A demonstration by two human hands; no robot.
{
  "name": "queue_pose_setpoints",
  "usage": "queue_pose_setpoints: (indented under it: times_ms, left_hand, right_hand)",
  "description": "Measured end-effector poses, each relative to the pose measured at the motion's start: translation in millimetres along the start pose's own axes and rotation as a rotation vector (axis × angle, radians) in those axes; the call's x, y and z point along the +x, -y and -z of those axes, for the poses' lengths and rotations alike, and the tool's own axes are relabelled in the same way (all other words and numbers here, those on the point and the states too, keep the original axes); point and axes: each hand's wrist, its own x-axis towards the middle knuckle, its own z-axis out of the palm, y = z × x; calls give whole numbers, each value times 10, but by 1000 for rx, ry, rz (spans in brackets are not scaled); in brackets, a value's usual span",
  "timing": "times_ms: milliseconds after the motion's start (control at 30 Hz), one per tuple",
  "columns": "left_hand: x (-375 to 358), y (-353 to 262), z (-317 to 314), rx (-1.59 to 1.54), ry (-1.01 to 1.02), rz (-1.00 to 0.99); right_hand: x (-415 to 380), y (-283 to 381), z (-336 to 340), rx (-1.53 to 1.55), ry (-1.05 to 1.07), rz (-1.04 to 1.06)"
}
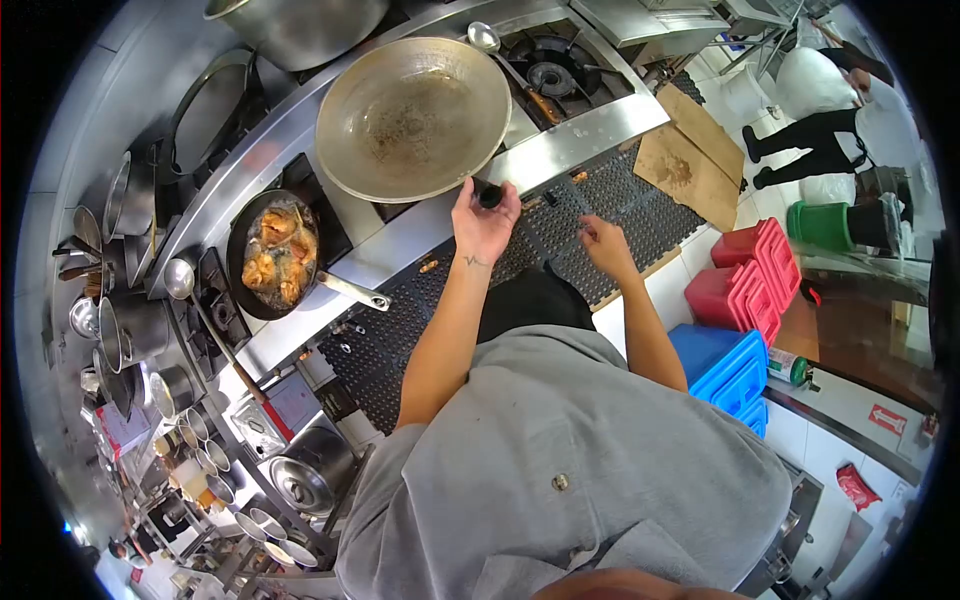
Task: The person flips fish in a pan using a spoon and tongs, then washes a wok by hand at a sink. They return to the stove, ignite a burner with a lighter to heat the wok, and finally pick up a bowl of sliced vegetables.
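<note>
My left hand (485,222) is closed round the short black handle (488,193) of a wide, worn metal wok (415,120). The wok sits over the stove, with a thin shine of liquid inside. Off to the side, my right hand (607,247) hangs over the floor mat with its fingers curled in. Whether anything small is between those fingers I cannot make out. Left of the wok, a dark frying pan (243,285) with a metal handle (352,291) holds browned pieces of food (280,250) in bubbling oil.
A ladle (484,38) lies by the bare burner (552,75). Another long ladle (181,279) rests near the left burner. Underfoot is a black perforated mat (400,345), with cardboard (690,150) beyond it. Red bins (735,290) and a blue bin (710,365) stand right. A person (815,145) is farther off.
</note>
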Motion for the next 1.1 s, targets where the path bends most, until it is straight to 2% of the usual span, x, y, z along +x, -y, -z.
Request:
queue_pose_setpoints:
  times_ms: [33, 67, 100, 167, 233, 300, 400, 467, 533, 600, 667, 700, 767, 1000, 1100]
  left_hand:
    - [153, 37, 38, -141, 50, -41]
    - [230, 22, 6, -91, -4, -114]
    - [287, -2, -20, -171, 2, -97]
    - [344, -88, -14, -217, 93, 130]
    - [370, -64, -34, -66, -12, 40]
    - [290, 19, 6, 76, -18, -7]
    - [-19, 357, 243, 274, -119, -105]
    - [-288, 485, 380, 401, -121, -133]
    - [-523, 597, 470, 567, -45, -229]
    - [-716, 719, 428, 693, -41, -292]
    - [-825, 822, 387, 843, 1, -435]
    - [-863, 885, 346, 846, 7, -429]
    - [-943, 1003, 225, 808, 90, -552]
    - [-999, 1043, 17, 892, 299, -462]
    - [-1012, 1074, -13, 942, 346, -444]
  right_hand:
    - [19, -104, 19, -1, 33, 2]
    - [37, -225, 48, -27, 67, 7]
    - [49, -360, 115, -25, 76, 14]
    - [21, -534, 259, -100, 179, 16]
    - [-12, -746, 384, -100, 186, 36]
    - [-12, -1006, 527, -101, 183, 56]
    - [-152, -1463, 669, -79, 219, -36]
    - [-252, -1854, 725, -102, 225, -122]
    - [-351, -2489, 689, -53, 157, -72]
    - [-370, -2633, 742, -3, 82, -22]
    - [-383, -2607, 953, 22, 113, -261]
    - [-380, -2621, 995, 22, 105, -265]
    - [-337, -2709, 1072, -54, 133, -310]
    - [-346, -2882, 985, 104, 19, -320]
    - [-438, -2974, 946, 24, 43, -305]
